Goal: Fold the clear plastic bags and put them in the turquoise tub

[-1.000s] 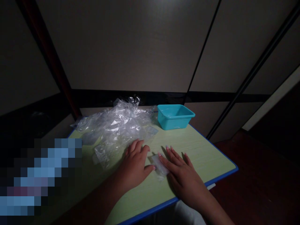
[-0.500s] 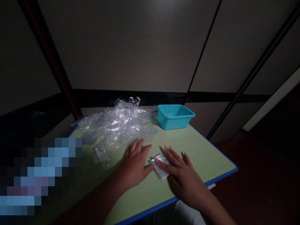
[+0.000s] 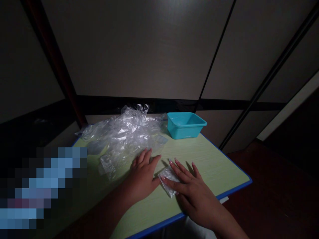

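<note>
**A:** One small bag (image 3: 168,181) is pinned flat on the table (image 3: 219,172), near its front edge, between two hands. What can be said of its handling?

**B:** It is judged to be very light, limp and slick: thin clear film, creased and folded on itself. Little resistance would be offered, and it could be slid or blown aside easily. Breakage is not a worry, though the film could be torn or crumpled.

**A:** How is it held?

**B:** The right hand (image 3: 191,192) is laid over it, fingers spread and pressed down, thumb tip at the bag's left corner. Nothing is clamped; the bag is only weighted from above. The left hand (image 3: 142,176) is rested flat just beside it, fingers apart, thumb reaching toward the same corner, whether in contact cannot be told.

**A:** Where is a hold best taken?

**B:** At a free corner or folded edge, pinched between thumb and forefinger (a flat press alone would likely let the film skate on the smooth top).

**A:** And the count?

**B:** One folded bag under the hands. One blue tub (image 3: 185,124) is set at the far edge, well apart from the hands; it appears empty, though its bottom is only partly seen. One loose heap (image 3: 122,134) of clear film is spread across the far left, beyond the left hand; the sheets in it cannot be counted, being see-through and overlapped in dim light. A separate small piece (image 3: 107,165) is seen at the heap's near side. Two hands, both the person's own.
</note>
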`<state>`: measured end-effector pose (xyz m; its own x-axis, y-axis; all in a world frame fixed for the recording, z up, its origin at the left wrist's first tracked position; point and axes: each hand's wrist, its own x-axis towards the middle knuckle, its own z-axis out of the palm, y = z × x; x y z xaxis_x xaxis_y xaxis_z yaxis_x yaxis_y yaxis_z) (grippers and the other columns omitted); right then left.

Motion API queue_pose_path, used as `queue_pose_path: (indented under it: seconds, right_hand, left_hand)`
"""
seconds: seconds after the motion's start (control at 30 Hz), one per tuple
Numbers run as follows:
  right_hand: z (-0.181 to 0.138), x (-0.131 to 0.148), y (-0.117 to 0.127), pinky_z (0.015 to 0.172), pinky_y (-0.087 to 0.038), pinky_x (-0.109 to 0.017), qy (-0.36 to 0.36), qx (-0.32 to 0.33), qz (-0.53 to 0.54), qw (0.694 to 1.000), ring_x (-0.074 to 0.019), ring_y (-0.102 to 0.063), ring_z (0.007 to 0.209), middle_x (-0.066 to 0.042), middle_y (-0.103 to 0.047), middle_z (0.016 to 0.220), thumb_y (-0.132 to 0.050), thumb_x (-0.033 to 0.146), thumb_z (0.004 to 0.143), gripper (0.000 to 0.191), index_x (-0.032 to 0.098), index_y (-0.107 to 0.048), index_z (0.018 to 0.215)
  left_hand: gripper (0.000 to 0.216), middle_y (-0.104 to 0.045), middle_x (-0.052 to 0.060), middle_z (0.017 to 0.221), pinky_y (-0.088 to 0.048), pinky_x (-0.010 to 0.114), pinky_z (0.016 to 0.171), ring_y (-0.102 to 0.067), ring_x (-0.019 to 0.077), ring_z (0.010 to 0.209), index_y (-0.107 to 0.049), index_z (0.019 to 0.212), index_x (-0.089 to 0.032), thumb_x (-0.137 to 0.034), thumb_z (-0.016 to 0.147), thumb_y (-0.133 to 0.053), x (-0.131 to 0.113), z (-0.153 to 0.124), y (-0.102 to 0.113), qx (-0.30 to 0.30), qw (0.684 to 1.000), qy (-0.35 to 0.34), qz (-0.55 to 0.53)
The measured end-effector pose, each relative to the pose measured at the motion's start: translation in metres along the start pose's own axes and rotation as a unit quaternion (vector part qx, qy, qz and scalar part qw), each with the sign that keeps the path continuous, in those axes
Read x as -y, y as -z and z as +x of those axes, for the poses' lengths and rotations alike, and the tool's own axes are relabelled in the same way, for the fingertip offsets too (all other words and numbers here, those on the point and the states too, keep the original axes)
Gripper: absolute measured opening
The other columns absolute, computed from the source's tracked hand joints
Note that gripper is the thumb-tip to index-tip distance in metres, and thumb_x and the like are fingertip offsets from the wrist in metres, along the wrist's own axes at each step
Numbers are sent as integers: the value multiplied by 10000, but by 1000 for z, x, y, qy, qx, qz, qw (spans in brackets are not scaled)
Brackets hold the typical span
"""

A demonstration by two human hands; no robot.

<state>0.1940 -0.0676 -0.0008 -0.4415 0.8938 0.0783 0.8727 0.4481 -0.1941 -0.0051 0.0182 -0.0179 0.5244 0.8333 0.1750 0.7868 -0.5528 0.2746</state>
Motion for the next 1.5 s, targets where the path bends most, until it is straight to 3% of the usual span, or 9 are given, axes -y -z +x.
queue_pose_path:
  seconds: [0.27,0.47,0.6,0.8,1.03,1.17,1.33,1.5]
  right_hand:
    - [0,2,3,1061,-61,-630,2,-1,14,1000,-253,-90,1391,9,-102,1515,-423,210,877,641,399,-151,1425]
    - [1,2,3,1064,-92,-616,-1,3,17,1000,-280,-104,1387,-26,-95,1517,-487,467,874,647,386,-163,1428]
    - [1,1,0,1065,-99,-613,0,1,16,1000,-275,-104,1388,-23,-93,1517,-475,518,870,654,393,-156,1427]
    - [1,0,-3,1072,-119,-601,-7,-8,16,1000,-263,-119,1389,-21,-120,1518,-467,506,881,622,396,-187,1425]
    - [0,-1,-4,1077,-147,-589,-5,-28,15,999,-271,-151,1385,-12,-139,1521,-498,456,870,630,395,-206,1425]
    - [-2,-2,-6,1092,-167,-558,-3,-66,14,998,-260,-189,1379,-16,-186,1518,-510,380,863,635,355,-231,1433]
    - [-11,-5,-11,1097,-240,-509,10,-122,6,992,-236,-241,1366,-29,-251,1502,-491,301,869,598,290,-276,1427]
    - [-21,-6,-13,1074,-328,-465,69,-175,-10,982,-245,-348,1315,-8,-398,1429,-513,240,844,365,279,-563,1203]
  left_hand:
    - [595,-261,125,1487,-181,500,1085,-118,312,1386,-436,1347,-238,-416,793,-561,-2,-2,7,12,1000,-2,-13]
    - [584,-259,114,1491,-175,487,1092,-116,304,1388,-440,1343,-239,-410,799,-566,-2,-2,6,5,1000,-10,-26]
    - [558,-290,111,1478,-191,485,1090,-159,301,1377,-463,1326,-229,-394,804,-569,-1,0,8,11,999,-15,-39]
    - [489,-471,92,1350,-252,418,1086,-293,273,1317,-554,1232,-205,-338,768,-629,5,3,15,7,997,-33,-71]
    - [400,-508,75,1306,-269,425,1076,-331,262,1291,-588,1182,-226,-253,783,-598,6,3,19,-1,996,-42,-79]
    - [441,-484,68,1333,-245,445,1085,-304,265,1312,-572,1202,-248,-226,762,-601,7,3,21,2,997,-23,-75]
    - [567,-342,106,1447,-194,523,1083,-155,316,1376,-513,1277,-236,-304,731,-648,6,3,20,25,997,14,-70]
    - [599,-290,120,1476,-165,512,1093,-103,316,1389,-487,1307,-240,-344,740,-653,4,2,20,25,997,22,-68]
